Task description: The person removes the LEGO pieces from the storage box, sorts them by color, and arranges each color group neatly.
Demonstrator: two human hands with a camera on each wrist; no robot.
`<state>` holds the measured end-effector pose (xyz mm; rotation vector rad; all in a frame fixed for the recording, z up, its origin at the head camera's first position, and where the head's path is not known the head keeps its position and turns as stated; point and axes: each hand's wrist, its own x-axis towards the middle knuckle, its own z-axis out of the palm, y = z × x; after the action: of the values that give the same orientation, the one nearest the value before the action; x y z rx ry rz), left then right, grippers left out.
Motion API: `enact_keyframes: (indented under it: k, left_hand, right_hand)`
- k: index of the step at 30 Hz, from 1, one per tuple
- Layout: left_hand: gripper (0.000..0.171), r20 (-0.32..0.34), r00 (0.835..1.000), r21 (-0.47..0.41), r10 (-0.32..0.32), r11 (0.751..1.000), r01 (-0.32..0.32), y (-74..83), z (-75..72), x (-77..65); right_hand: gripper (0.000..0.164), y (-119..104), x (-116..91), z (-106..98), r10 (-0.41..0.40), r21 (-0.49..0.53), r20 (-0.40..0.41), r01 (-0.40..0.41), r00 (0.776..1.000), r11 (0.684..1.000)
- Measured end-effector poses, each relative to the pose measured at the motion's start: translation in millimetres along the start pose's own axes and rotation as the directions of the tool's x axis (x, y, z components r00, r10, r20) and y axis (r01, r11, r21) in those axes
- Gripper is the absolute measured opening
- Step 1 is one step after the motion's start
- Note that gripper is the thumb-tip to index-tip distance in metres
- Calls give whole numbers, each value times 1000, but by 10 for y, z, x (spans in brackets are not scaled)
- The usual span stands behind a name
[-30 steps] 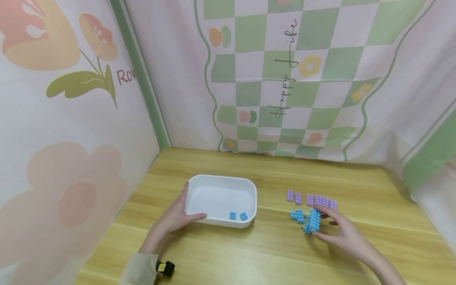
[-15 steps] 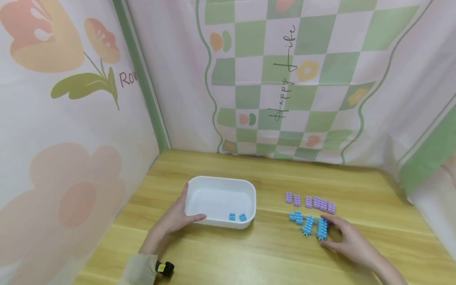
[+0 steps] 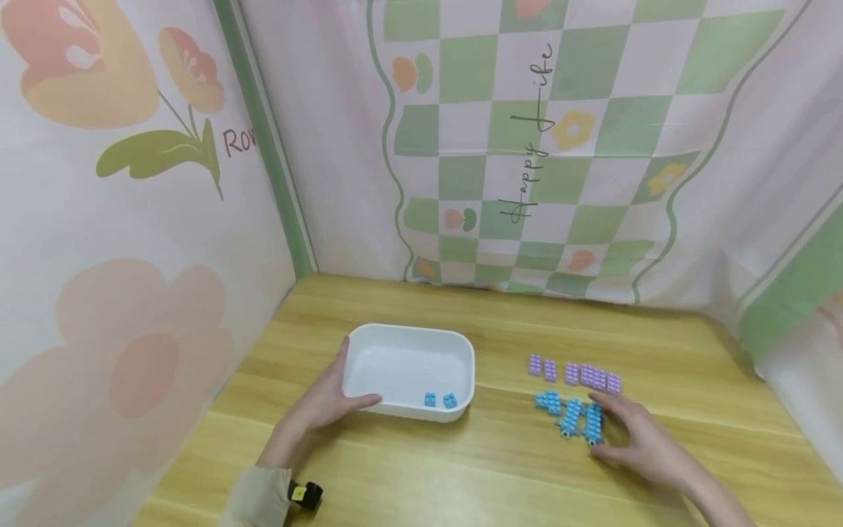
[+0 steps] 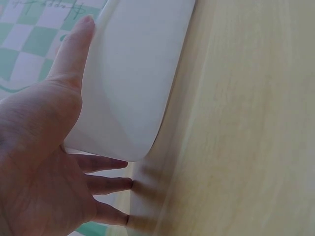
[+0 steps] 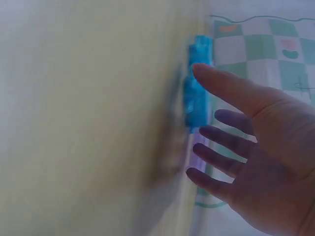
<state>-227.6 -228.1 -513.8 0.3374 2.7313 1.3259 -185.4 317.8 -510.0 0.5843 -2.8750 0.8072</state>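
A white plastic tub (image 3: 411, 362) stands on the table with two small blue bricks (image 3: 440, 400) inside by its front wall. My left hand (image 3: 323, 395) holds the tub's front left corner, thumb along the front rim; in the left wrist view, several fingers (image 4: 110, 184) stretch past its end. My right hand (image 3: 642, 439) has thumb and fingertips at the two ends of a blue brick strip (image 3: 593, 423); the right wrist view shows the thumb over blue bricks (image 5: 197, 105), its contact partly hidden. Beside that strip lie another blue brick strip (image 3: 571, 417) and a small blue brick group (image 3: 548, 401).
A row of purple bricks (image 3: 593, 376) lies behind the blue ones. The wooden table (image 3: 461, 476) ends at a patterned curtain (image 3: 520, 146) at the back and a flowered cloth (image 3: 145, 351) on the left. A black device (image 3: 306, 495) sits by my left sleeve.
My right hand carried one blue strip rightward, off the other strip, onto the table, then shifted slightly left with it. The left hand and tub stay put.
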Motion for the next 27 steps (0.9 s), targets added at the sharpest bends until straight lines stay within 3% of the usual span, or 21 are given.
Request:
enact_keyframes:
  k: [7, 12, 19, 27]
  left_hand:
    - [136, -18, 1000, 16, 5, 1000, -5, 12, -19, 17]
    - [137, -14, 1000, 36, 0, 999, 0, -15, 10, 14]
    - [136, -16, 1000, 24, 7, 1000, -7, -13, 23, 15]
    - [138, -12, 1000, 14, -1, 1000, 1, -25, 18, 21]
  right_hand:
    - [80, -440, 368, -57, -149, 38, -89, 153, 985, 987]
    - [73, -828, 598, -11, -238, 68, -96, 245, 967, 967]
    - [66, -1182, 855, 105, -291, 180, -73, 300, 954, 937]
    - [58, -1342, 1084, 336, -273, 259, 5, 263, 962, 929]
